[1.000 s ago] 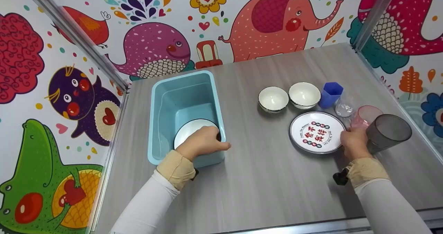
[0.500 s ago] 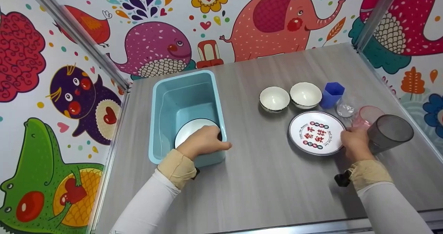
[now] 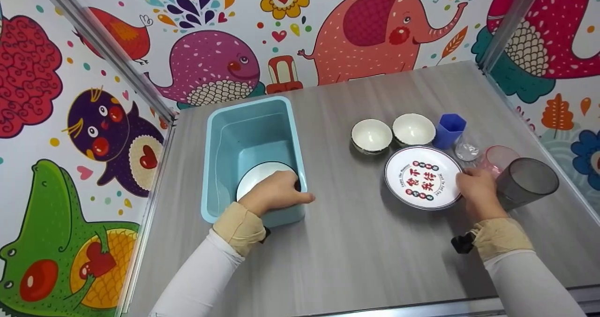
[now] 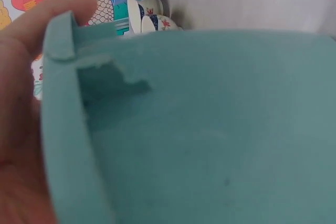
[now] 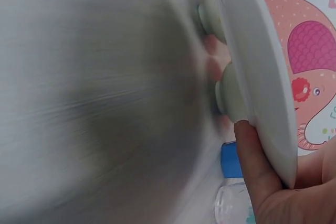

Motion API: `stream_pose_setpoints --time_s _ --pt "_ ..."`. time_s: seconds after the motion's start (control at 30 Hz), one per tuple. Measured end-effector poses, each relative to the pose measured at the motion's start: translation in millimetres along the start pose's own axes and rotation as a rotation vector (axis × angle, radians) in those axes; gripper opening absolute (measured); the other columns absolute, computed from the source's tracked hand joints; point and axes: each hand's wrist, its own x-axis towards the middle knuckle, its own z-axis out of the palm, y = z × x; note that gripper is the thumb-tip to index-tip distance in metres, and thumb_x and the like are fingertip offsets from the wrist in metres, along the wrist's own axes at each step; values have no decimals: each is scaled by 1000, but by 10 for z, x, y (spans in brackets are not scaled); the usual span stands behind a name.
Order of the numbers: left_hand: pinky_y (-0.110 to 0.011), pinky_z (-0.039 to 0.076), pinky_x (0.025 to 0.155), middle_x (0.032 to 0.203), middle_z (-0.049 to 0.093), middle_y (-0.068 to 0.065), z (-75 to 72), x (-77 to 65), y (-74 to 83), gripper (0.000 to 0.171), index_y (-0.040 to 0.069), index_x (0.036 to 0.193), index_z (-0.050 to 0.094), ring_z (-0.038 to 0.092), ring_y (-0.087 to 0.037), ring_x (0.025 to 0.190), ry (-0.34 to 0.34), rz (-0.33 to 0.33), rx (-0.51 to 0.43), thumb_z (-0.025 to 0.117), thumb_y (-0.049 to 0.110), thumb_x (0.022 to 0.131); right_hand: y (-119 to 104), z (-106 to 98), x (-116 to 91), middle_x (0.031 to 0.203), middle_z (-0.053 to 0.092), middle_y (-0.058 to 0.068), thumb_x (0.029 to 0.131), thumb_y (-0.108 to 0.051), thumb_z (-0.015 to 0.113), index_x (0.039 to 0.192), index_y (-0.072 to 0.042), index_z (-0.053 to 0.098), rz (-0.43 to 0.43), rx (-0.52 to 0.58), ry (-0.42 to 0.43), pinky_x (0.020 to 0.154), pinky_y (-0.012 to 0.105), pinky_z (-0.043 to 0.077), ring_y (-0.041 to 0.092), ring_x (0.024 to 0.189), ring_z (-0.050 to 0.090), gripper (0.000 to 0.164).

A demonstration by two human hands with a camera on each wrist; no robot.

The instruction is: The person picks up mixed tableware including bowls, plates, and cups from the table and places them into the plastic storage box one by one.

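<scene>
The right hand pinches the rim of a white printed plate near four o'clock, one finger beneath, clear of the table. Stiff, smooth and probably fairly light, the plate may slip or chip; its rim, supported from below, seems the best hold. Out at nine o'clock, the left hand grips the rim of a light-blue plastic tub.

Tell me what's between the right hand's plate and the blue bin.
Across the table, nothing visible. At the bin, its right wall stands facing the plate, and the left hand grips the near right corner.
</scene>
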Motion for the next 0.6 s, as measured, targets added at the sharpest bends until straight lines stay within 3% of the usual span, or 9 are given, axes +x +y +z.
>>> stream_pose_setpoints --time_s 0.17,0.27,0.5,0.6 --pt "-27 34 50 61 39 7 -7 -4 -5 44 19 63 45 43 -12 57 -8 1 -2 71 45 85 -54 13 -9 101 54 22 99 -9 40 134 26 44 -2 45 -19 60 18 51 12 75 54 50" --pt "-28 35 51 63 40 6 -18 -5 -15 46 17 65 47 44 -13 59 -5 -4 3 72 49 86 -95 23 -27 94 54 16 100 -8 39 133 25 45 -7 64 -40 60 20 53 7 68 54 47" --pt "-29 36 54 66 42 4 -17 -1 -43 49 16 69 50 45 -14 63 0 -26 -18 73 56 85 -230 28 -87 121 48 26 103 -13 38 147 21 31 -3 70 -92 64 17 53 4 75 54 56" --pt "-29 35 54 66 41 4 -13 5 -52 51 16 67 48 44 -14 63 -1 -25 -13 72 58 85 -291 60 -116 109 56 19 103 -12 39 146 21 33 -19 117 -97 64 17 54 2 73 56 55"
